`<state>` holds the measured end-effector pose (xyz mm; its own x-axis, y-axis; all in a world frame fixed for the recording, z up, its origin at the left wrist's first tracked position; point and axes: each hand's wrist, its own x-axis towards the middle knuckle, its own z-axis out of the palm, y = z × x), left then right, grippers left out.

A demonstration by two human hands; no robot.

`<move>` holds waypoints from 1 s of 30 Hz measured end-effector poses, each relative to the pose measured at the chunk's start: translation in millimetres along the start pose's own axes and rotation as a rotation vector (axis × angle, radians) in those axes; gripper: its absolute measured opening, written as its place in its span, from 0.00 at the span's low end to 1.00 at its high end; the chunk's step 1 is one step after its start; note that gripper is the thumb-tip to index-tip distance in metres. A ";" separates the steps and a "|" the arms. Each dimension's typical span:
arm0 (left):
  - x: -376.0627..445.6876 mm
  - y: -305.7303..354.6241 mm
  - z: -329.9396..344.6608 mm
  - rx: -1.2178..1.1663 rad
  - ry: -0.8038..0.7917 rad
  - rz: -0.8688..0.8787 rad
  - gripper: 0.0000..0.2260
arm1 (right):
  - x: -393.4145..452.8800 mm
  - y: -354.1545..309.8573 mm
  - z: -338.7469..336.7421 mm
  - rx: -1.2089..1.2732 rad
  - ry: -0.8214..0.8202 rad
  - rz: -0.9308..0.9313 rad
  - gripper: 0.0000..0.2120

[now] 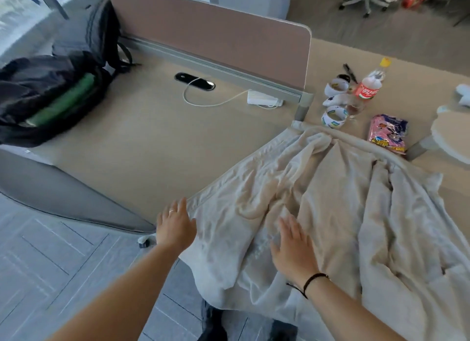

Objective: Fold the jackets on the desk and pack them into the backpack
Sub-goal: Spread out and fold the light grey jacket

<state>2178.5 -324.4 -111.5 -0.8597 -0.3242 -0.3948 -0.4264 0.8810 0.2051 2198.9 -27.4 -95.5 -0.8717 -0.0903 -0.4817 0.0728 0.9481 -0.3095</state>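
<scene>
left hand (175,226) flat, jacket (318,201) edge | right hand (292,249) flat on it (2 open palms)

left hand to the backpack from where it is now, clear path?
Probably yes. The left hand lies flat at the near edge of the cream jacket, holding nothing. The open backpack sits at the desk's far left, and only bare desk lies between them. It looks like a long stretch, though.

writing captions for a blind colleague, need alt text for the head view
Seen from above, a person's left hand and right hand press flat on a rumpled cream jacket spread over the near edge of a beige desk. An open black backpack with something green inside sits at the desk's far left; a soda bottle stands beyond the jacket.
</scene>
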 end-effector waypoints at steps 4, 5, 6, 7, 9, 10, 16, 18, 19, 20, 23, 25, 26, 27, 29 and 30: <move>25.0 -6.8 2.1 0.046 -0.062 -0.038 0.31 | 0.5 -60.6 6.8 -0.007 -0.079 -0.058 0.34; 27.8 -8.5 3.6 0.059 -0.068 -0.033 0.31 | -0.5 -70.5 8.6 0.015 -0.114 -0.047 0.34; 30.2 -11.4 4.0 0.058 -0.069 -0.022 0.30 | -1.0 -78.6 10.8 0.039 -0.154 -0.019 0.34; 31.4 -12.8 2.4 0.033 -0.065 -0.016 0.29 | -1.0 -83.5 14.3 0.067 -0.185 0.011 0.34; 30.4 -11.2 -2.7 -0.051 -0.057 -0.021 0.30 | -3.0 -87.9 16.6 0.157 -0.217 0.076 0.34; 27.7 -8.0 -6.6 -0.084 -0.049 -0.016 0.31 | -4.9 -87.5 15.0 0.227 -0.220 0.115 0.35; -20.9 26.9 -48.8 -0.211 0.065 0.122 0.31 | -16.1 -83.0 0.1 0.765 -0.174 0.243 0.35; -49.8 47.9 -60.3 -0.213 0.075 0.248 0.30 | -23.8 -86.0 -8.6 1.040 -0.138 0.332 0.25; -65.8 59.5 -61.9 -0.223 0.068 0.326 0.29 | -28.3 -85.1 -15.5 1.206 -0.142 0.407 0.21; -83.1 72.2 -63.0 -0.234 0.051 0.407 0.29 | -32.8 -83.3 -23.4 1.362 -0.155 0.450 0.22; -140.6 111.2 -48.4 -0.220 -0.027 0.704 0.31 | -50.9 -62.1 -45.4 1.608 -0.160 0.466 0.27; -172.3 131.1 -32.6 -0.229 0.000 0.892 0.32 | -70.5 -38.0 -56.5 1.642 -0.118 0.474 0.21; -183.2 138.6 -27.4 -0.251 -0.050 0.918 0.32 | -81.1 -21.2 -57.8 1.611 -0.057 0.491 0.19; -190.5 144.4 -23.0 -0.290 -0.132 0.917 0.32 | -91.6 -1.8 -55.4 1.591 0.002 0.510 0.14; -200.2 147.8 -12.3 -0.355 -0.275 0.897 0.32 | -116.0 36.2 -45.6 1.611 0.132 0.564 0.08; -203.2 146.7 -8.6 -0.360 -0.306 0.879 0.32 | -124.4 58.3 -33.6 1.603 0.153 0.603 0.09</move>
<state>2288.2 -132.3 6.5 -0.8229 0.5405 -0.1754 0.2238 0.5919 0.7743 2295.2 49.4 -26.1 -0.5689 0.2545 -0.7821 0.6736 -0.4013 -0.6206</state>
